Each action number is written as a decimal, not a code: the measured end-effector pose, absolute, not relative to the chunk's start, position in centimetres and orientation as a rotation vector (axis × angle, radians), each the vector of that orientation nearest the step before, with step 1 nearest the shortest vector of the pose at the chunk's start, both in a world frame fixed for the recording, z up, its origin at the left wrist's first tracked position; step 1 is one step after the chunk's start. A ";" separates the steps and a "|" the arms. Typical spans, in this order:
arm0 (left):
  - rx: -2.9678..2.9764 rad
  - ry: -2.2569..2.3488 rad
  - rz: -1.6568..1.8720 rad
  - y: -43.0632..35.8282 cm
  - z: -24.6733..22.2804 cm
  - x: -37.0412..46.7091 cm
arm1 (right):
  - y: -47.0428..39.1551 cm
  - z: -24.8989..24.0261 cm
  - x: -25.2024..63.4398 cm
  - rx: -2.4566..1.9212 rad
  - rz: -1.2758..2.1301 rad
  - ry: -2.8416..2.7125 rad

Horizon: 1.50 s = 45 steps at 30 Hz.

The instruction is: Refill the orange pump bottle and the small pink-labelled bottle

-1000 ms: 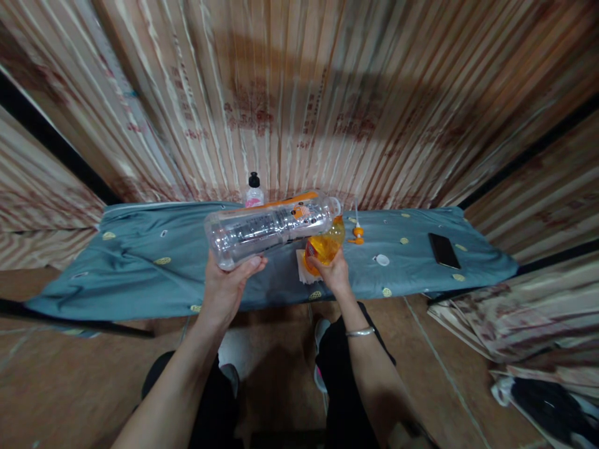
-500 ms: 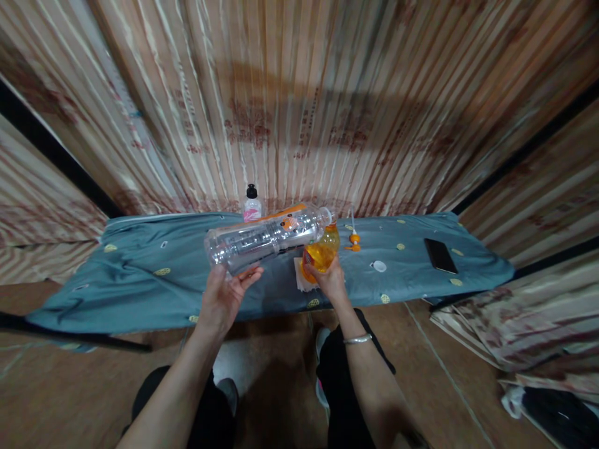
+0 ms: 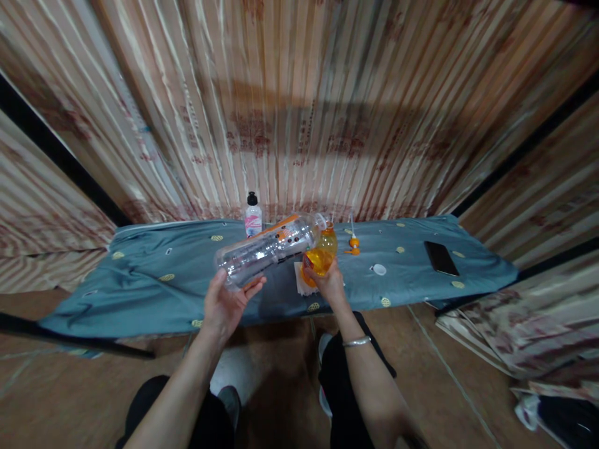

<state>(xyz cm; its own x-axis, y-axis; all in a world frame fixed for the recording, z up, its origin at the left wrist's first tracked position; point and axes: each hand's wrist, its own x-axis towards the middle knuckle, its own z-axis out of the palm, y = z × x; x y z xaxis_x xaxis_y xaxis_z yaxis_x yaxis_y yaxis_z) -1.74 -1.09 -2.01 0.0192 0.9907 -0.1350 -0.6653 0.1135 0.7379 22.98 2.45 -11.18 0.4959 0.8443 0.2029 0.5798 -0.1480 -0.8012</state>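
My left hand (image 3: 233, 304) supports the base of a large clear plastic bottle (image 3: 262, 251), its thumb on one side and fingers beneath. That bottle is tilted with its neck to the right and has an orange label strip. Its mouth meets the top of a smaller bottle of orange-yellow liquid (image 3: 322, 257). Around the lower part of this smaller bottle my right hand (image 3: 330, 280) is wrapped. Under it lies a pale folded tissue (image 3: 302, 280). Whether liquid flows between the two mouths is too small to tell.
Behind the clear bottle stands a small black-capped bottle (image 3: 253, 217). To the right on the blue-green cloth (image 3: 154, 305) lie an orange pump head (image 3: 354, 246), a white cap (image 3: 379, 269) and a dark phone (image 3: 440, 258). Striped curtains (image 3: 290, 125) hang behind; dark metal bars flank both sides.
The clear bottle's base has dipped slightly and shifted right, while its neck stays at the smaller bottle's mouth. My right hand keeps its hold. The whole view has moved a little.
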 end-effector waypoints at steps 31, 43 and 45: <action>0.016 0.743 1.284 -1.2 -4.3 -2.7 | 0.7 -11.1 24.5 -1.653 0.156 -1.240; -0.002 0.715 1.298 -1.9 -5.5 -4.3 | -4.8 -8.2 14.4 -1.344 0.402 -1.462; 0.000 0.719 1.287 -2.0 -5.7 -4.3 | -4.2 -8.0 12.5 -1.274 0.582 -1.423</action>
<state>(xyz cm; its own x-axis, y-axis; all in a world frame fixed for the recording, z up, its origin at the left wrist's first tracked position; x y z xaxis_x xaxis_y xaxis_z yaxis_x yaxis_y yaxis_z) -4.29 -2.02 -5.69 0.0962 0.8690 -0.4853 -0.8689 0.3111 0.3849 12.45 -4.23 -8.00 0.1620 0.9082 0.3860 0.3775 0.3043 -0.8746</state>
